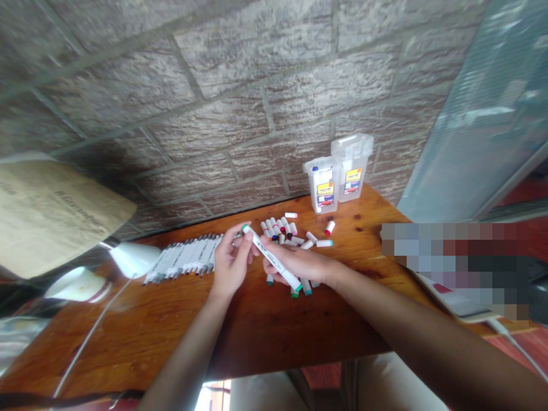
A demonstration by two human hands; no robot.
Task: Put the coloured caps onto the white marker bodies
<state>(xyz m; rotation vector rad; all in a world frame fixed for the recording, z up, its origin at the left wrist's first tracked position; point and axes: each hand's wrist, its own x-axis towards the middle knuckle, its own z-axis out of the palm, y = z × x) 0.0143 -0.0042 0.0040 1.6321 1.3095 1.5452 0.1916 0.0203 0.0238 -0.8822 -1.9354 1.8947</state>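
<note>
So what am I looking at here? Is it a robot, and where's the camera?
No robot here! Those are a person's own two bare hands. The one picture comes from a camera on that person's head, looking forward and down, so you see almost what they would see.

The right hand holds a white marker with green ends, and the left hand has its thumb and fingers at the upper end.

On the wooden table, to the left, lies a row of markers. Near the hands are scattered small white pieces with coloured ends, which look like caps. Behind them, two clear plastic boxes stand by the stone wall.
</note>
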